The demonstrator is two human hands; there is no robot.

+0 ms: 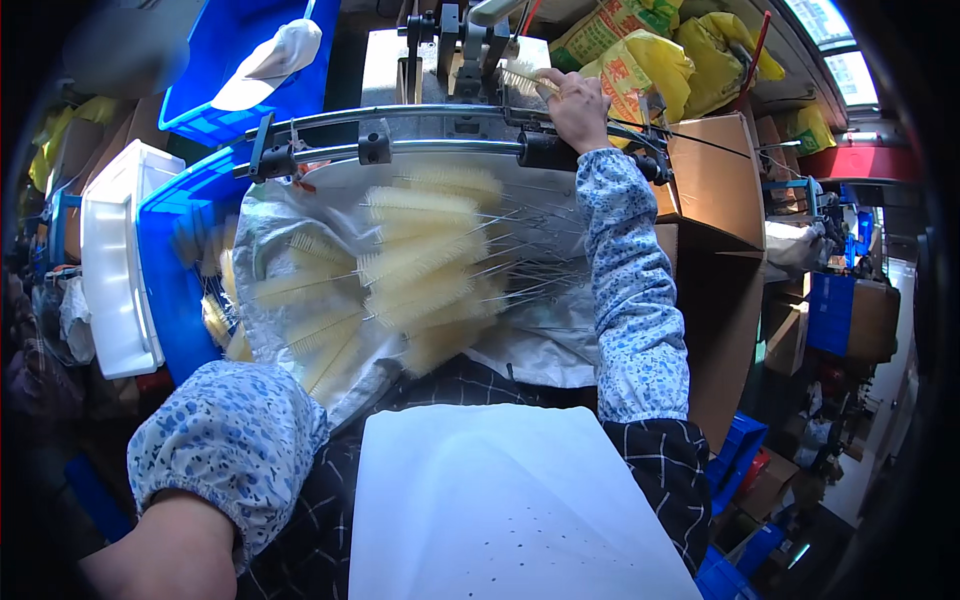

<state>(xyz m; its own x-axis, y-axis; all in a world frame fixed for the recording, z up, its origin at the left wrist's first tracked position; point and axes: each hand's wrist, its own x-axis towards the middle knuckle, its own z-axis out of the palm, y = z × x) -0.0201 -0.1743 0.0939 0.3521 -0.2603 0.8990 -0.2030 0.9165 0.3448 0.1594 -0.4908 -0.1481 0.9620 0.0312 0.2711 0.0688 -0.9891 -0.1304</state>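
Note:
My right hand (pixel 578 106) is at the far side of the rails, its fingers closed on the end of a cream bristle brush (pixel 522 82) by the metal machine (pixel 468 75). My left hand (pixel 170 555) comes out of its patterned sleeve at the lower left; its fingers are hidden beyond the picture's edge. Between my arms, a pile of cream bristle brushes (pixel 425 250) with thin twisted-wire stems (pixel 545 260) lies on a white sheet (pixel 375 385). Several brushes have their stems pointing right.
Two metal rails (pixel 440 148) cross in front of the machine. Blue bins (pixel 165 250) and a white tray (pixel 115 260) stand at the left; a white cap (pixel 270 65) rests over the back bin. An open cardboard box (pixel 715 180) and yellow sacks (pixel 645 70) are at the right.

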